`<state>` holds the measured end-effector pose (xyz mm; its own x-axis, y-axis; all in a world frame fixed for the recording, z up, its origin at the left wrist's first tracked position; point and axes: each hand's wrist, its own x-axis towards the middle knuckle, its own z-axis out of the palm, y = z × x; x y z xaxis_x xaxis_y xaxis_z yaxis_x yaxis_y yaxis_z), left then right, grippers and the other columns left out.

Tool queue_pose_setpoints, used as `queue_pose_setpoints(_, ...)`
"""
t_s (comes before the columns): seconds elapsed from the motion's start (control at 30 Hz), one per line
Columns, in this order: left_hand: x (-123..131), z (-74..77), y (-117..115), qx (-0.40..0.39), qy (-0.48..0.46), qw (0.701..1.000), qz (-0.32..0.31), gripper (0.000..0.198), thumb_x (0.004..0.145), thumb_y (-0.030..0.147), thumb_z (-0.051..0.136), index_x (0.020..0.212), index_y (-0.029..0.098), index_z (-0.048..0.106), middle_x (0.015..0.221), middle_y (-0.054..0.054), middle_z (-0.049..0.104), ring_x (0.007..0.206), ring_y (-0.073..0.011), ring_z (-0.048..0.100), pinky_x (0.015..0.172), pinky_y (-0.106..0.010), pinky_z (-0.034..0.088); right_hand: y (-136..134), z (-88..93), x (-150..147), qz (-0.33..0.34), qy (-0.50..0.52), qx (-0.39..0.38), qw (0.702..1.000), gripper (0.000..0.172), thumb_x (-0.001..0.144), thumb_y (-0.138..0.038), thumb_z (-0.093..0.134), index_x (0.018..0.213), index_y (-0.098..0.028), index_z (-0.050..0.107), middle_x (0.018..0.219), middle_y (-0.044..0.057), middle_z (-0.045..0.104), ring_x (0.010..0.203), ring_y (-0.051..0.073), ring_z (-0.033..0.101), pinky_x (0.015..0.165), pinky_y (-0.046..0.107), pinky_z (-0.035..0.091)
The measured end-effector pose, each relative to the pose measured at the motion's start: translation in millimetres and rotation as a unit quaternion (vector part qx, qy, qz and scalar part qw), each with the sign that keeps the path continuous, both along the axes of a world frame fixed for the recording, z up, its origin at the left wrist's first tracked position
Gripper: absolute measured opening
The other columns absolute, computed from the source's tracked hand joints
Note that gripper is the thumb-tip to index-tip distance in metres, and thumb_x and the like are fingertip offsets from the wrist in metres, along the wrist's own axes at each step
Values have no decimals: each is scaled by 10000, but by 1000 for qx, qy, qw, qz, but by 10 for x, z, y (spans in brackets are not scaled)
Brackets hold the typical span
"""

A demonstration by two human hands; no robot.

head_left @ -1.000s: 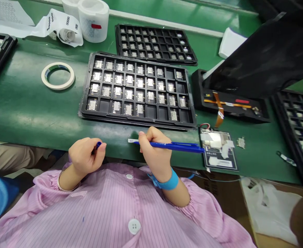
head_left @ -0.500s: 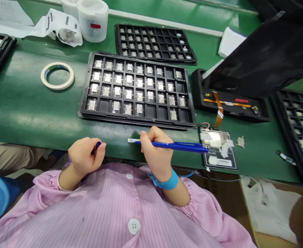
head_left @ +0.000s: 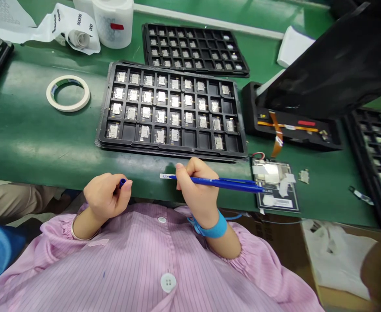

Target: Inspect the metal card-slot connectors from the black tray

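Note:
My right hand point(head_left: 199, 190) is closed around a blue pen point(head_left: 232, 184) at the front edge of the bench. Its tip touches a small white label point(head_left: 166, 176) with tiny marks on it, lying on the green surface. To the left, my left hand point(head_left: 107, 195) is curled in a fist around a blue pen cap point(head_left: 122, 183), whose open end shows between thumb and forefinger. Just beyond both hands lies a black compartment tray point(head_left: 172, 149) with small silver circuit modules in most of its pockets; several pockets hold none.
Behind it is a second black tray point(head_left: 195, 71). A masking tape roll point(head_left: 51, 96) lies left, near label rolls point(head_left: 114, 26). On the right are a black fixture box point(head_left: 294, 138) with a raised lid, a circuit board point(head_left: 276, 190), a loose module point(head_left: 304, 176) and another tray point(head_left: 369, 169).
The pen and both hands stay nearly in place, with slightly more marks on the white label. The camera view has shifted a little, so the bench items sit slightly higher.

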<state>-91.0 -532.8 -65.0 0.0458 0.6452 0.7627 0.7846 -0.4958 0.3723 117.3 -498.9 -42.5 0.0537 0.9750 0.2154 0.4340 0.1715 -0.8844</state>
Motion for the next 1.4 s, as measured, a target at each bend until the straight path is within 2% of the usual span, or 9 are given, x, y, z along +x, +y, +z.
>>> queue_pose_setpoints(0.73, 2, 21, 1, -6, 5, 1000, 6, 169, 908, 198, 555, 742, 201, 588, 461, 54, 520, 374, -102, 489, 432, -234, 345, 9, 18, 17, -23, -7, -4, 1000, 391, 862, -200, 568, 571, -241, 310, 497, -63, 379, 474, 117, 364, 524, 301, 308)
queue_pose_setpoints(1.0, -7, -2, -3, -5, 5, 1000, -1, 100, 869, 156, 579, 780, 201, 574, 460, 67, 495, 385, -103, 473, 447, -229, 341, -6, 4, 15, -18, -7, -4, 1000, 393, 869, -203, 565, 567, -241, 316, 495, -67, 375, 466, 113, 356, 514, 301, 297)
queue_pose_setpoints(1.4, -5, -2, -1, -8, 4, 1000, 3, 115, 879, 174, 574, 768, 204, 579, 461, 61, 505, 379, -107, 479, 443, -238, 341, -4, 23, 6, -19, -14, -1, 1000, 394, 855, -190, 547, 560, -241, 291, 488, -65, 355, 459, 113, 332, 505, 299, 288)
